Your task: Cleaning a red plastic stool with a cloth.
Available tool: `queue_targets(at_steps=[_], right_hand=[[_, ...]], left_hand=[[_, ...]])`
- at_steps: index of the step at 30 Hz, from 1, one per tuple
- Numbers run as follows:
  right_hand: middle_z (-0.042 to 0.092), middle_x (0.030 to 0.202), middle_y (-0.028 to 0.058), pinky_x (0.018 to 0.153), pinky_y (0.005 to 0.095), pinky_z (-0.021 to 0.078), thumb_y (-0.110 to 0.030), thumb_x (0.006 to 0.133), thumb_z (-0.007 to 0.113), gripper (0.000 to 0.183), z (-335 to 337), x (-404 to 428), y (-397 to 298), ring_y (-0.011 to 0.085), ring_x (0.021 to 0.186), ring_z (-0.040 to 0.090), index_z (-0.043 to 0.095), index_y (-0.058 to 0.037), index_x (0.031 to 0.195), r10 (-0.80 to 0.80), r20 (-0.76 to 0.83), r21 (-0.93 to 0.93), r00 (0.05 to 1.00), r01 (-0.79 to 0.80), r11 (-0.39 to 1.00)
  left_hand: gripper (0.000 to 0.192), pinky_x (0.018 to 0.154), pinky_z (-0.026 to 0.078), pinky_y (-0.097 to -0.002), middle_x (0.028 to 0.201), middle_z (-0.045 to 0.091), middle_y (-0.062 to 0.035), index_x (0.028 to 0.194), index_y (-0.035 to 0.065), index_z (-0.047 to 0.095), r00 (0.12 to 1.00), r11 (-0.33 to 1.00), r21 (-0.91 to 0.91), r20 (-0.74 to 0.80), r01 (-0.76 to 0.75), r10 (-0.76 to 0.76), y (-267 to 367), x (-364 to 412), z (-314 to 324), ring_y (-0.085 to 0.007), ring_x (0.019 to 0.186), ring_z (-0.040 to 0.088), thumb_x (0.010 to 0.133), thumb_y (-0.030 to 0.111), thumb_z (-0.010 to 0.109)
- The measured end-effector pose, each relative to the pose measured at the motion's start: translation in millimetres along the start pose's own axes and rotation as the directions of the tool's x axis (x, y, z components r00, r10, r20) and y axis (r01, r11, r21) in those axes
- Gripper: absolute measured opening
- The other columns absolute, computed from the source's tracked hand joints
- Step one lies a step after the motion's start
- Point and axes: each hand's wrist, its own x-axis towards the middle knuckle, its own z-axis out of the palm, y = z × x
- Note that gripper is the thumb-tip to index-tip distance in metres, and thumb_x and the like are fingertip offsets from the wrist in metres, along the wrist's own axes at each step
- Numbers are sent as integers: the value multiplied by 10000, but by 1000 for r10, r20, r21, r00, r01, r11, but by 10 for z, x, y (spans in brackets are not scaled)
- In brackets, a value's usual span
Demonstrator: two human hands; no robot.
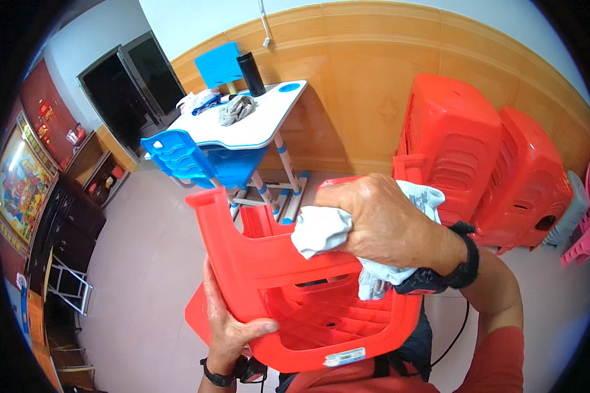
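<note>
A red plastic stool lies tipped on its side before me, its ribbed underside and one leg towards the camera. My left hand grips the stool's leg and seat edge at the lower left, thumb on the near side. Above the stool's right part, my right hand is closed on a white and grey cloth, which bulges out on both sides of the fist and hangs down over the stool's frame. The seat's rim bears a small label. Each wrist carries a black strap with a device.
Stacked red plastic stools stand at the right against the tiled wall, beside grey and pink ones. A white desk with a crumpled cloth and black bottle, plus a blue chair, stands ahead. Dark cabinets line the left.
</note>
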Motion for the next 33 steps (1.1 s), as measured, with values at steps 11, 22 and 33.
queue_targets(at_steps=[11,22,33], right_hand=[[628,790,177,666,442,464,-190,750,658,213,367,141,263,355,757,622,638,-31,889,-82,-44,-228,996,69,971],[540,854,124,694,376,409,-140,780,557,197,593,176,462,262,826,508,604,-8,919,-450,-136,-571,883,301,764],[537,924,135,723,392,451,-146,715,675,287,6,-302,703,313,878,532,583,-20,956,-446,-290,-538,847,242,808]], left_hand=[[1259,1085,337,-413,1443,276,-228,1478,-22,2,998,958,283,-18,-49,56,-111,264,427,-307,1325,356,579,161,864],[1147,982,449,-382,1321,449,-189,1489,18,52,999,964,262,7,-39,39,-153,587,403,-284,1181,505,613,104,787],[1083,912,501,-353,1301,446,-157,1496,38,97,996,994,66,-15,88,-87,-59,665,156,-250,1124,525,593,19,694]])
